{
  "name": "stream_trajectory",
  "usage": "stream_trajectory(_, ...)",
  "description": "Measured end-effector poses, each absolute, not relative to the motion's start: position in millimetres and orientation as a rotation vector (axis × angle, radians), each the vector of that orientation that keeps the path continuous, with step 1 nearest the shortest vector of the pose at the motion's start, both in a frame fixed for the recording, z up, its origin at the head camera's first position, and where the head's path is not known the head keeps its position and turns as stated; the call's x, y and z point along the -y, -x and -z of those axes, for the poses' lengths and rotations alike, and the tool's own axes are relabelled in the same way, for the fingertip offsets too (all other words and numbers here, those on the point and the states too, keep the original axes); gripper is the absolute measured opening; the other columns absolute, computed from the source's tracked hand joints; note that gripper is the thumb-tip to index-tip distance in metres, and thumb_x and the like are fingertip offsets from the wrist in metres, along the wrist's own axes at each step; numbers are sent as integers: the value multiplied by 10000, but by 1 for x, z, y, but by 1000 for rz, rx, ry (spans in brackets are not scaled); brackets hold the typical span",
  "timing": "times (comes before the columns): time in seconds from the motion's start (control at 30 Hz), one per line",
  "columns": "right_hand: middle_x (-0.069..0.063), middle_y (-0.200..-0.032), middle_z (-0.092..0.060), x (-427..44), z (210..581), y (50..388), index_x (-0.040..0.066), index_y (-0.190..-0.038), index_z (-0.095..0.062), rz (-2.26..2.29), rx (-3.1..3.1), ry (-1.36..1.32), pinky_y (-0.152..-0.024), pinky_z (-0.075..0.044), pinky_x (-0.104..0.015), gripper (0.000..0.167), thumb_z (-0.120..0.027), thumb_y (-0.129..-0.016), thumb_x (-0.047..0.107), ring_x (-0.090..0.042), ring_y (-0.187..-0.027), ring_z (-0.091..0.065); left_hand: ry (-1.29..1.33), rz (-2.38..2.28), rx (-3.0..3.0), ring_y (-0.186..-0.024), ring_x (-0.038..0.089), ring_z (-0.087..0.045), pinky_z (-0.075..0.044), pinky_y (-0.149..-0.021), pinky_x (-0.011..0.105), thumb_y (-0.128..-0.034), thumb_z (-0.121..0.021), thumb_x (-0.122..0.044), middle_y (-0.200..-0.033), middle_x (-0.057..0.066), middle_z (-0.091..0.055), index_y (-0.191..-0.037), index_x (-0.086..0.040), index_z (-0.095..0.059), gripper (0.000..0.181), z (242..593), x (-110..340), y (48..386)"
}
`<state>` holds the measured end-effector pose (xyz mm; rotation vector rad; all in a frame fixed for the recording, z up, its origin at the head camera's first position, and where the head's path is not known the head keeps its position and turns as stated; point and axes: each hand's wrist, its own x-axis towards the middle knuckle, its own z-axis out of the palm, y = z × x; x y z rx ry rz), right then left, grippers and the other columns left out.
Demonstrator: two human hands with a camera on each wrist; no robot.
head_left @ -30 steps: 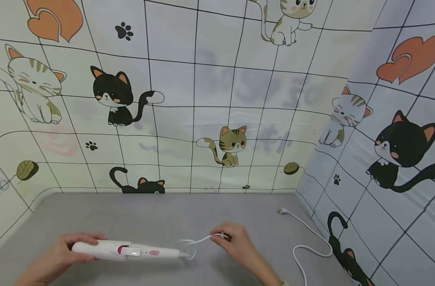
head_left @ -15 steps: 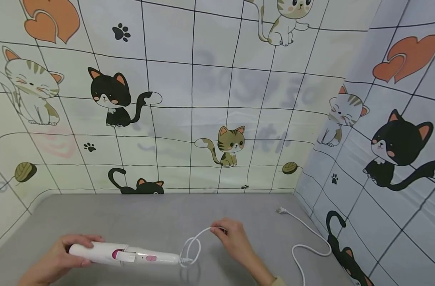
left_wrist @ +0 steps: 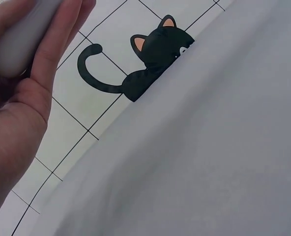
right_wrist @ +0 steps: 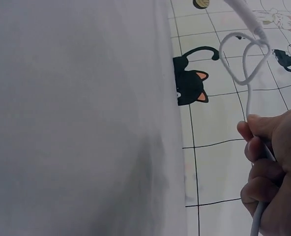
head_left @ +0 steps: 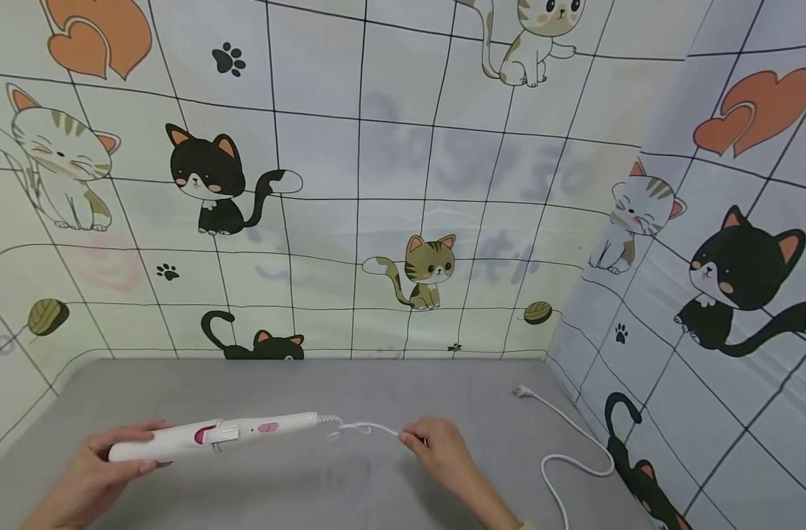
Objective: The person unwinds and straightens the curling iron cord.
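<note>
A white hair iron [head_left: 257, 428] with pink accents is held above the grey table, tilted up toward its cord end. My left hand [head_left: 87, 471] grips its thick left end between thumb and fingers. In the left wrist view only that rounded white end of the hair iron [left_wrist: 20, 44] shows, inside the hand. From the other end, past a coiled sleeve, runs a thin white cord [head_left: 376, 425]. My right hand [head_left: 442, 450] pinches this cord. The right wrist view shows a loose loop in the cord [right_wrist: 221, 56] between iron and fingers, and more cord leaving below the curled fingers.
A stretch of white cord [head_left: 578, 465] with a plug [head_left: 525, 391] lies on the right of the grey tabletop [head_left: 244, 383]. Cloth walls [head_left: 323, 162] printed with cats and grid lines stand behind and to the right.
The left hand has raised the hair iron's cord end, so it now tilts upward. The cord loop first hung larger, then drew out flatter. The right hand has moved slightly right, still pinching the cord.
</note>
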<state>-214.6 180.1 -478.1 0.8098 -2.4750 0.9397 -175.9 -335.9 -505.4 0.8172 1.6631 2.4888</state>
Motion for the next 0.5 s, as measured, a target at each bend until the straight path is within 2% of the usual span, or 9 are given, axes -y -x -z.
stream_trajectory(0.17, 97, -714, -658, -185, 478, 213, 101, -822, -785, -903, 2513, -861, -557, -419, -175, 86, -769, -905, 121, 42, -637, -478, -862, -2532, -1645, -1167, 185, -640, -595, -881, 384, -864, -428, 359, -1327, 90, -678, -1252, 52, -697, 563, 508, 337, 178)
stream_trajectory(0.33, 79, -765, -672, -192, 470, 213, 68, -911, -796, -993, 2637, -762, -564, -449, -214, 158, -708, -969, 186, 5, -654, -501, -935, -2546, -1614, -1173, 223, -645, -596, -876, 415, -851, -408, 383, -1334, 139, -668, -1256, 93, -673, 564, 509, 339, 178)
stream_trajectory(0.5, 49, -783, -678, -196, 468, 215, 60, -965, -796, -1011, 2617, -666, -562, -450, -227, 178, -686, -988, 198, -8, -651, -483, -907, -2583, -1628, -1178, 210, -647, -600, -865, 406, -851, -410, 386, -1323, 125, -677, -1247, 92, -679, 562, 508, 341, 178)
